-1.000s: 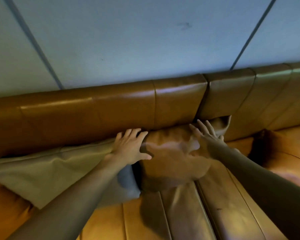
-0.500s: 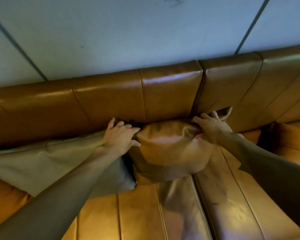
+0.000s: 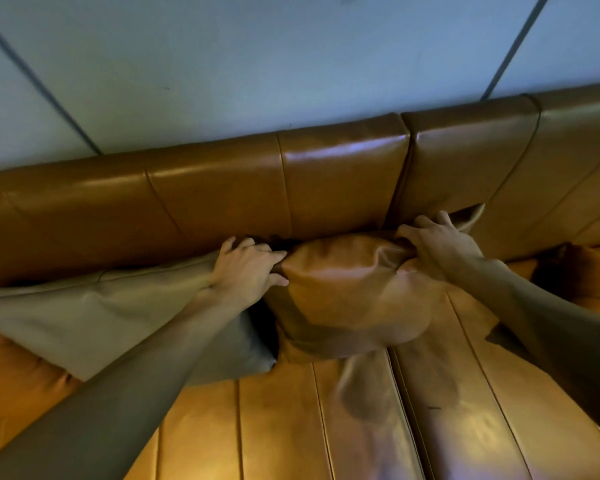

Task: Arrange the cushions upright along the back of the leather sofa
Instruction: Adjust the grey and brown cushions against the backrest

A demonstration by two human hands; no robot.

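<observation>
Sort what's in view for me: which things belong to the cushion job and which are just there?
In the job:
tan cushion, gripped at its top corners by left hand and right hand
grey cushion
sofa back
seat

Just there:
wall

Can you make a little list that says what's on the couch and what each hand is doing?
place: brown leather sofa against a pale wall
middle cushion: tan cushion, leaning on the backrest
side cushion: beige cushion, beside it, also leaning on the backrest
left hand: left hand gripping the tan cushion's top left corner
right hand: right hand gripping its top right corner
other: another tan cushion at the far right, mostly out of view
</observation>
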